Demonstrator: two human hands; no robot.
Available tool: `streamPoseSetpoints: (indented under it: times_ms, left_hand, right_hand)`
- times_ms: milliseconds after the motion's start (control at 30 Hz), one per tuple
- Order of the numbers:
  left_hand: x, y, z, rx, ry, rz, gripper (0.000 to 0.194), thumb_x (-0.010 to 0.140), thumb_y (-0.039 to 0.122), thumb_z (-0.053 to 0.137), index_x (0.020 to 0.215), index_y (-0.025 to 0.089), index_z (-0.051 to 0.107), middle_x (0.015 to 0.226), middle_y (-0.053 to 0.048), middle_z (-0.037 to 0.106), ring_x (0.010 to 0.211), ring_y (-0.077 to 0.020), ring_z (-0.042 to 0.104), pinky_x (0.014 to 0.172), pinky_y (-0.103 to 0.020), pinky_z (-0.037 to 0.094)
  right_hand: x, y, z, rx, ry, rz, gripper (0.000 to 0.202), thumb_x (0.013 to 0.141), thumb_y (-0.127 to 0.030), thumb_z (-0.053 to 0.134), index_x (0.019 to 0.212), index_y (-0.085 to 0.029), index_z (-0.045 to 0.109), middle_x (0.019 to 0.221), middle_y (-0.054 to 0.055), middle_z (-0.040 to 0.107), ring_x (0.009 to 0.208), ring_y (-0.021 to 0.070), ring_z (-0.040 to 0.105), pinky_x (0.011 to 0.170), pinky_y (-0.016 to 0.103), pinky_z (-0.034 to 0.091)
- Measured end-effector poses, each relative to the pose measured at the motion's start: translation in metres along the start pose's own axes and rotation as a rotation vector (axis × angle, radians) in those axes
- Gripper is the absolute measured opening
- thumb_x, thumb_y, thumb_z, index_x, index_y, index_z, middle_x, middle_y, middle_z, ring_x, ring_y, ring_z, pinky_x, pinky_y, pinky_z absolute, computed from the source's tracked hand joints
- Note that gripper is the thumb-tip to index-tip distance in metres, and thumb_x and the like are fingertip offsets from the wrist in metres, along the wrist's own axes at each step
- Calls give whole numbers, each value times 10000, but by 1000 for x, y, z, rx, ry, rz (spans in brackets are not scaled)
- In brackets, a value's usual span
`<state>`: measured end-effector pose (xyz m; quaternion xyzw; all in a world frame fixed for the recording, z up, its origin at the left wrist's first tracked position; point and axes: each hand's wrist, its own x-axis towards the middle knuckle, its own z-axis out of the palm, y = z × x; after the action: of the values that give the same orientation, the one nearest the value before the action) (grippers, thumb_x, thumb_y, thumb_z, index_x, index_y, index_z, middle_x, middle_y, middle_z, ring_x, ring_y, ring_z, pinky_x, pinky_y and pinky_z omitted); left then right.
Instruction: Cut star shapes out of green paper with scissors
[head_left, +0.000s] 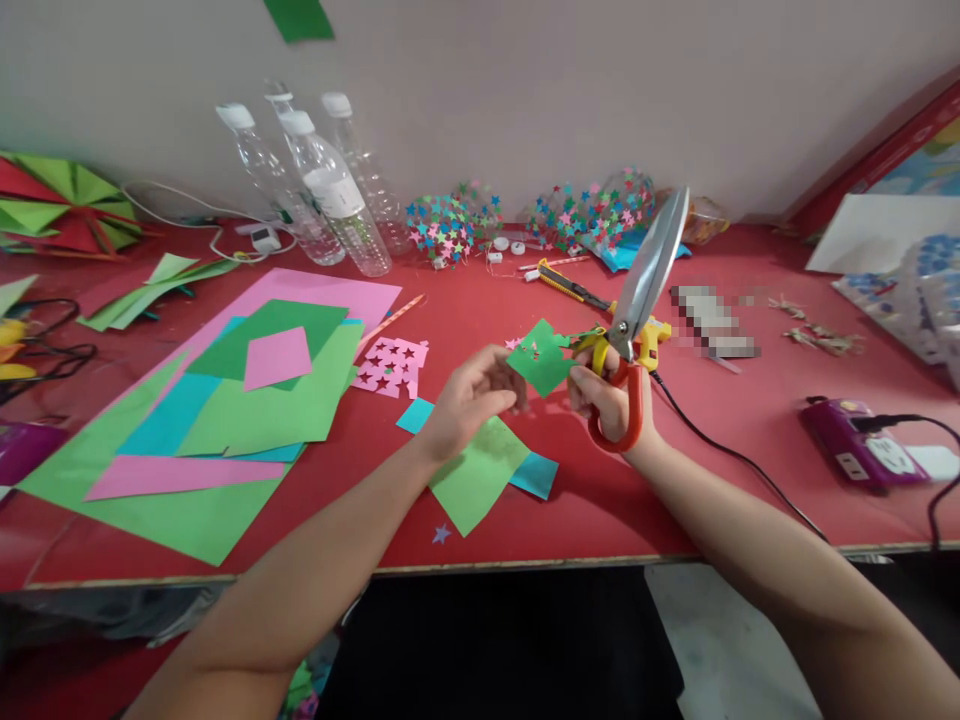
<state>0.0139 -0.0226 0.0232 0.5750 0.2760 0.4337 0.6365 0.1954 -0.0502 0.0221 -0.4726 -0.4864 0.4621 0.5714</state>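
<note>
My right hand [611,400] is closed around large scissors [637,300] with red and yellow handles, their blades pointing up and away. Its fingertips also pinch the right corner of a dark green paper piece [541,360], which has small cutouts near its upper edge. My left hand [484,390] is beside that piece's left corner, fingers loosely curled and thumb apart, with nothing visibly held. Below the hands lie a light green paper square [480,475] and a blue paper piece [534,474]. A pink sheet with star-shaped holes [391,367] lies left of my left hand.
Stacked coloured paper [255,430] covers the table's left side. Clear plastic bottles [337,195] stand by the wall near star-filled clear containers [450,225]. A box cutter [570,285], a yellow glue gun [654,342] with a cord, and a purple power socket [862,440] lie rightward.
</note>
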Motion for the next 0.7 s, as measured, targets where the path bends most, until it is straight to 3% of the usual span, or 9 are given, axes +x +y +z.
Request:
streamPoseSetpoints:
  times_ms: [67,200,333,533,700]
  left_hand:
    - [-2,2,3,63,-83,-93,87,792,226,611,836,152,599,649,-1,644,587,-107,628,572,-236,493]
    - [-3,7,7,68,-63,-138,195,837,339,613,781,154,584,569,10,629,487,-100,602,495,-227,468]
    - [0,13,-2,-19,121,-15,186,837,331,635,796,156,586,601,9,660,502,-114,636,500,-233,505]
    - [3,26,-20,-15,363,182,204,850,348,627,827,148,600,698,-39,723,561,-137,685,499,-236,538]
    - [1,31,-22,20,452,246,190,847,350,630,877,168,583,687,-17,723,532,-129,682,475,-226,536]
  right_hand:
    - [-1,-1,1,-43,-7,3,171,766,-321,628,766,-207,500,450,-70,499,363,90,392,379,236,322]
    - [-5,-2,-1,-161,-63,-38,227,812,-351,621,681,-196,519,478,-45,518,390,94,429,412,241,351]
    - [-7,-7,-5,-217,-200,-83,312,852,-406,579,638,-184,531,501,-30,512,414,94,437,445,244,356]
    - [-6,-18,-1,-470,-354,-28,366,776,-535,630,765,-171,597,594,-14,515,535,125,459,515,249,359]
    - [-5,-14,-2,-680,-426,8,448,777,-610,612,740,-165,580,635,2,510,588,137,433,550,258,342]
